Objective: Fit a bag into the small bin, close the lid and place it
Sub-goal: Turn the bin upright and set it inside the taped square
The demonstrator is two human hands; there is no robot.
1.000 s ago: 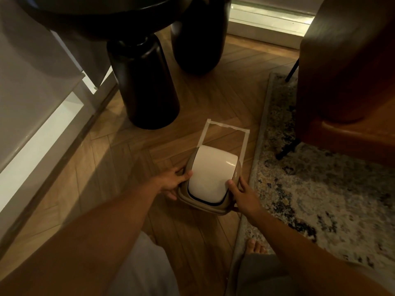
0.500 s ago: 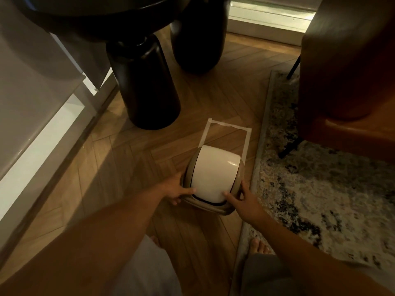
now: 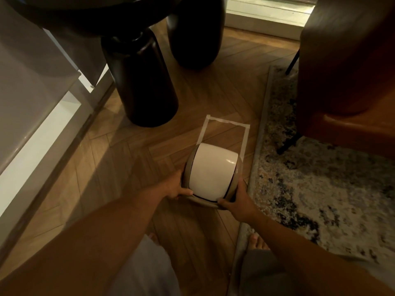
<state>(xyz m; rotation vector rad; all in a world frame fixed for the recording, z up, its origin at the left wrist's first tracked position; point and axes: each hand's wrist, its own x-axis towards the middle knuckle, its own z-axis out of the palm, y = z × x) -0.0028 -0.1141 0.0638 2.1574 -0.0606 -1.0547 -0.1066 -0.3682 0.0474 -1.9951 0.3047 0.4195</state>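
The small bin is beige with a white domed swing lid, and the lid is closed. It is over the near end of a rectangle of white tape on the wooden floor. My left hand grips the bin's left side, thumb on the rim. On the near right corner my right hand holds it. No bag shows outside the bin. Whether the bin rests on the floor or hangs just above it, I cannot tell.
Two thick black table legs stand just beyond the tape, under a dark tabletop. A patterned rug lies right of the bin, with a brown leather chair on it. A white cabinet lines the left. My bare feet are near.
The bin has shifted a little forward into the taped rectangle. Both hands slid toward the bin's near edge while keeping hold.
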